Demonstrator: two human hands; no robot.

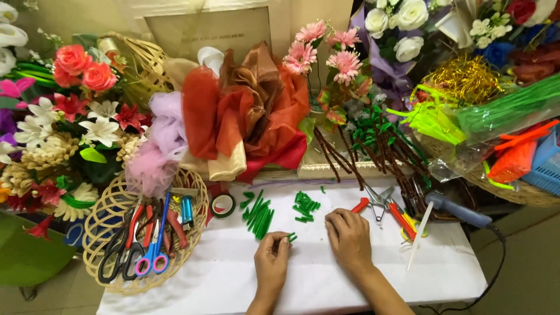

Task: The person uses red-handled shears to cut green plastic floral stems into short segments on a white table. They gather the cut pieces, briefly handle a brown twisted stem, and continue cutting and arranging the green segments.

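My left hand [272, 256] rests on the white table [221, 274], fingers pinched around short green stick pieces [290, 237] that poke out at the fingertips. Just to its right my right hand [349, 238] lies knuckles up on the table, fingers curled, with nothing visible in it. Beyond the hands lie a loose bundle of longer green sticks [259, 217] and a small heap of short cut green pieces [304, 206]. Red-handled pliers [382, 204] lie past my right hand.
A woven basket [111, 204] at the left holds scissors, pliers and a lighter. A roll of green tape [223, 205] lies near it. A glue gun [454, 209] and a white glue stick [419, 237] lie at the right. Artificial flowers, fabric and baskets of green and orange sticks crowd the back.
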